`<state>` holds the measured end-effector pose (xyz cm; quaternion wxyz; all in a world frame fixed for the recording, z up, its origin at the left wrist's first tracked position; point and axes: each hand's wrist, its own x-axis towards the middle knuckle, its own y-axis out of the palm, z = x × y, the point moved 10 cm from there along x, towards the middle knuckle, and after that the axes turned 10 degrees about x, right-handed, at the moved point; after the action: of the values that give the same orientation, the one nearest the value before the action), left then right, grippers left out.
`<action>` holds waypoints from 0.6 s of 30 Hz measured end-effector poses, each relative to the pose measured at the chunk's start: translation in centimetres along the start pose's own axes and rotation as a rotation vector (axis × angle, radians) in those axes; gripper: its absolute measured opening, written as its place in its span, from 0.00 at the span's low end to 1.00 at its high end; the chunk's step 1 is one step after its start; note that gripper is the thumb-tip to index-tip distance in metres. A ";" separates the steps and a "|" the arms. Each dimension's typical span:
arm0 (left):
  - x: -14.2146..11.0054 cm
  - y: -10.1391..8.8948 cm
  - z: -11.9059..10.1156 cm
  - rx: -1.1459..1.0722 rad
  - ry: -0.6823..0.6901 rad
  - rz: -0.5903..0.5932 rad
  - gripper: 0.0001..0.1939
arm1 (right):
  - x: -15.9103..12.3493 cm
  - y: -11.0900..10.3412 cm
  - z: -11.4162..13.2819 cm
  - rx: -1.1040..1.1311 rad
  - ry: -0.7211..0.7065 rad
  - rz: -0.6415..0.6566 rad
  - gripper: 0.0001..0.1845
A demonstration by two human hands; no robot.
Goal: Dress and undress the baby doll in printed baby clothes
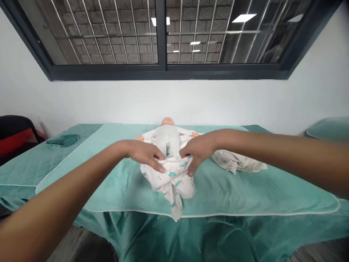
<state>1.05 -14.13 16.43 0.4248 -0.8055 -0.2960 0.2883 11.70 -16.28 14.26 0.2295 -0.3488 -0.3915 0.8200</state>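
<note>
A baby doll (167, 133) in a white long-sleeved top lies on its back, head toward the wall and arms spread. A white baby garment (174, 178) with teal and grey prints covers its lower legs; its near end trails in a twisted tip toward me. My left hand (145, 154) grips the garment's upper edge on the left, thumb on top. My right hand (199, 150) holds the same edge on the right, fingers bent round the cloth. The doll's feet are hidden under the garment.
The padded bed has a teal cover (109, 189) with white piping. A crumpled whitish cloth (237, 162) lies right of the doll, under my right forearm. A face hole (63, 140) is at the left, near a black and red object (19, 136). A barred window is above.
</note>
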 end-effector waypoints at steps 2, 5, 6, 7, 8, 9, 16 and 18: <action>-0.6 0.0 -1.7 0.153 0.024 0.171 0.14 | -0.3 -2.3 1.6 0.001 -0.027 -0.040 0.22; -1.9 -4.5 -3.5 0.214 0.034 -0.030 0.12 | -1.8 -6.1 3.7 0.159 -0.112 -0.138 0.23; -2.5 -6.6 -3.9 0.204 0.030 -0.159 0.12 | -2.6 -7.6 4.1 0.247 -0.140 -0.199 0.22; -3.3 -8.7 -4.4 0.172 0.037 -0.304 0.12 | -3.5 -9.0 4.5 0.340 -0.167 -0.271 0.22; -4.3 -10.6 -5.0 0.113 0.059 -0.453 0.13 | -4.3 -10.5 4.9 0.428 -0.202 -0.349 0.21; -5.4 -12.3 -5.6 0.035 0.102 -0.605 0.14 | -5.2 -11.8 5.4 0.511 -0.248 -0.427 0.20; -6.8 -8.3 -1.9 -0.273 0.083 -1.059 0.34 | -2.9 -14.9 5.5 1.052 -0.684 -0.802 0.19; -4.3 -3.0 2.5 -0.259 -0.096 -0.894 0.32 | 1.4 -12.6 3.7 1.094 -0.663 -0.807 0.20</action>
<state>-4.31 -14.52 18.74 0.3893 -0.6313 -0.6666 0.0746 9.30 -9.78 25.49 0.5223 0.2503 -0.0744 0.8118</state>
